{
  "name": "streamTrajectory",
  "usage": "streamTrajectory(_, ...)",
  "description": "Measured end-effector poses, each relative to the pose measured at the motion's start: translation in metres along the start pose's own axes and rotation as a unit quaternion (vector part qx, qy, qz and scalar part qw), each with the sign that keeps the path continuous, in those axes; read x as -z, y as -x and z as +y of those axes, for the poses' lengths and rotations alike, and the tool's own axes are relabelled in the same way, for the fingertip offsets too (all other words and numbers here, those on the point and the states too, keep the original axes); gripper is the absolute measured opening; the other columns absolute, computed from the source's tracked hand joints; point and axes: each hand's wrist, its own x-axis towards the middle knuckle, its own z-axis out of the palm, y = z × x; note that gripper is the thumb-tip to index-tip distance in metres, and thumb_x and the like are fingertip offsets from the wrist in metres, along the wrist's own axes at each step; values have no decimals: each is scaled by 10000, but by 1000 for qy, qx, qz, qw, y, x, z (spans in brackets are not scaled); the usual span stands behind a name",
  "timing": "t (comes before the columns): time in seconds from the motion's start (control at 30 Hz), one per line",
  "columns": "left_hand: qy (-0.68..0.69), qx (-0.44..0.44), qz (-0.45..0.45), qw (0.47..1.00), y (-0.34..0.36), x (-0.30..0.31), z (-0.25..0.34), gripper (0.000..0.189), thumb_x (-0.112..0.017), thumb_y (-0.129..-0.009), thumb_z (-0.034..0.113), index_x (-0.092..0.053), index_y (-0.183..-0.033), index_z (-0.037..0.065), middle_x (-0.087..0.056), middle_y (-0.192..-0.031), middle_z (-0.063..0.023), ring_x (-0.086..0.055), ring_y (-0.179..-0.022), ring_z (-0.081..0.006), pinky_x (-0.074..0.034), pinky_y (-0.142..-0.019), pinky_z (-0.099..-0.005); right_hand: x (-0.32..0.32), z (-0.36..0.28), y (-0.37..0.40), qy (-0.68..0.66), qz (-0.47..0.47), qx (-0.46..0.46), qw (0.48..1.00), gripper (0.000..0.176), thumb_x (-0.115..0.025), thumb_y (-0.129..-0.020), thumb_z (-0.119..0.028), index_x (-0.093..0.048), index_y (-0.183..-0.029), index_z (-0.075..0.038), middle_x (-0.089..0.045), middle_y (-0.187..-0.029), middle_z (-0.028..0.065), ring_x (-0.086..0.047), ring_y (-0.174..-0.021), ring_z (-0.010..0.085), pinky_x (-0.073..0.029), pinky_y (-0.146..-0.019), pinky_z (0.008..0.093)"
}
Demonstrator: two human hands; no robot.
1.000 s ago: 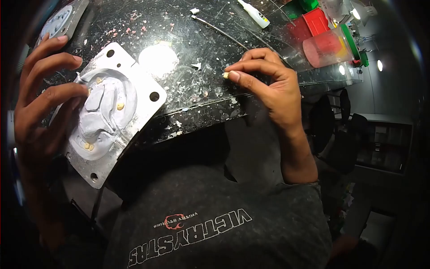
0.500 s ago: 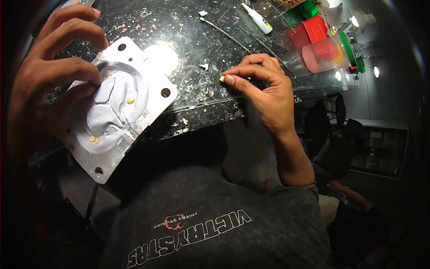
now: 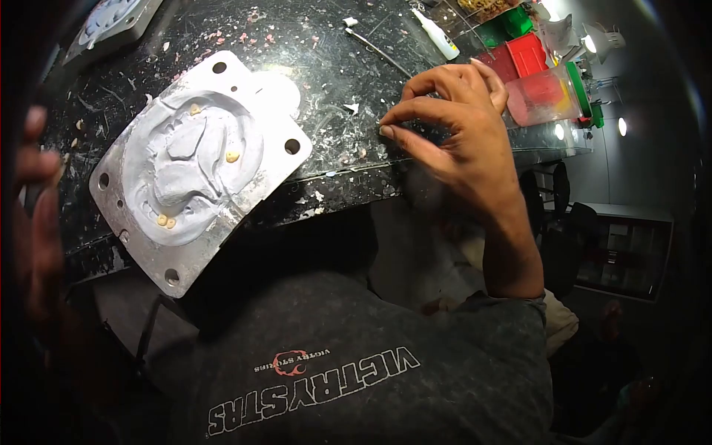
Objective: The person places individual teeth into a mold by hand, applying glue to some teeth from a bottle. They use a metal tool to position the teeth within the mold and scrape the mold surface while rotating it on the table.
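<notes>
A metal denture flask half [image 3: 271, 165] lies at the table's front edge. Its grey plaster mould [image 3: 180, 194] shows one artificial tooth [image 3: 195, 109] at the back, another tooth [image 3: 232, 157] at the right and a pair of teeth [image 3: 166, 221] near the front. To the right of the flask, my right hand [image 3: 467, 122] is over the table with thumb and index finger pinched; anything between their tips is hidden. My left hand [image 3: 41, 200] is at the dark left edge, off the flask, blurred and partly cut off. Small pale pieces [image 3: 77, 133] lie beside it.
Another flask half [image 3: 115, 26] stands at the back left. A thin metal tool [image 3: 377, 52], a white bottle [image 3: 436, 35], a red tray [image 3: 526, 53] and a green-lidded jar [image 3: 545, 96] lie farther back. Scraps litter the black table [image 3: 326, 55].
My left hand has left the flask and moved to the left edge. My right hand has shifted slightly right; the small tooth seen in its pinch no longer shows. The view has shifted somewhat.
</notes>
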Motion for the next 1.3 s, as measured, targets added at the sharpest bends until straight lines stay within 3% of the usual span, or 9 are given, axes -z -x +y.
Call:
streamTrajectory(0.13,51,73,11,996,51,25,37,375,-702,-880,188,-684,-1226,44,-694,-1084,-119,-632,-1130,-308,-526,-1048,-489,0,-3,-3,1,-14,-2,1000,77,-839,-809,-208,-801,-875,-202,-649,-1023,-53,-565,-1139,175,-192,-1173,534)
streamTrajectory(0.27,171,304,225,910,98,1,110,308,-502,-962,1,-631,-1238,-46,-654,-1268,-238,-500,-1399,-426,-304,-1215,-631,7,-5,-6,21,-21,-8,1000,81,-842,-815,-216,-802,-882,-198,-650,-1031,-54,-570,-1131,178,-188,-1176,523)
streamTrajectory(0.33,155,317,234,906,108,-13,113,357,-443,-974,28,-587,-1294,-37,-666,-1243,-238,-538,-1340,-431,-345,-1185,-612,19,-12,-12,-24,-17,-42,999,88,-844,-822,-216,-805,-892,-181,-651,-1006,-45,-570,-1118,176,-212,-1162,476)
streamTrajectory(0.37,140,329,240,903,113,-18,116,407,-383,-986,54,-544,-1351,-28,-677,-1217,-238,-576,-1282,-435,-386,-1155,-593,24,-16,-17,-63,-3,-61,996,108,-861,-802,-183,-814,-894,-154,-664,-976,-18,-578,-1077,171,-324,-1084,424)
streamTrajectory(0.5,162,391,302,854,88,-61,118,334,-505,-937,46,-618,-1241,-36,-690,-1181,-243,-604,-1191,-389,-420,-1092,-542,18,-28,-42,-297,17,-38,954,160,-873,-757,-98,-813,-903,-73,-655,-961,34,-581,-1014,170,-432,-930,347)
streamTrajectory(0.57,93,410,294,858,60,-76,123,233,-550,-934,89,-585,-1148,4,-718,-1038,-228,-629,-1093,-323,-490,-1006,-472,10,-44,-59,-374,10,6,927,187,-866,-743,-47,-803,-917,-14,-637,-972,62,-575,-1005,178,-452,-892,321)
streamTrajectory(0.73,22,406,141,903,41,-70,123,156,-610,-989,130,-566,-1113,48,-696,-1201,-284,-613,-1260,-411,-527,-1011,-496,-16,-68,-102,-278,-11,141,950,248,-871,-712,-21,-815,-953,-25,-659,-1007,67,-601,-1037,169,-465,-896,322)
streamTrajectory(1.03,-41,358,57,931,39,-66,129,183,-624,-1043,296,-554,-1105,138,-785,-1092,-38,-697,-1154,-221,-444,-1076,-446,-26,-80,-119,-220,-36,165,961,245,-882,-693,-74,-828,-928,-121,-682,-964,5,-605,-994,164,-427,-916,356)
streamTrajectory(1.3,-17,355,26,934,43,-62,131,154,-574,-1045,212,-500,-1138,114,-745,-1163,-102,-674,-1188,-295,-445,-1068,-522,-27,-83,-123,-211,-49,156,964,243,-903,-685,-83,-819,-904,-143,-690,-927,5,-620,-957,158,-444,-884,348)
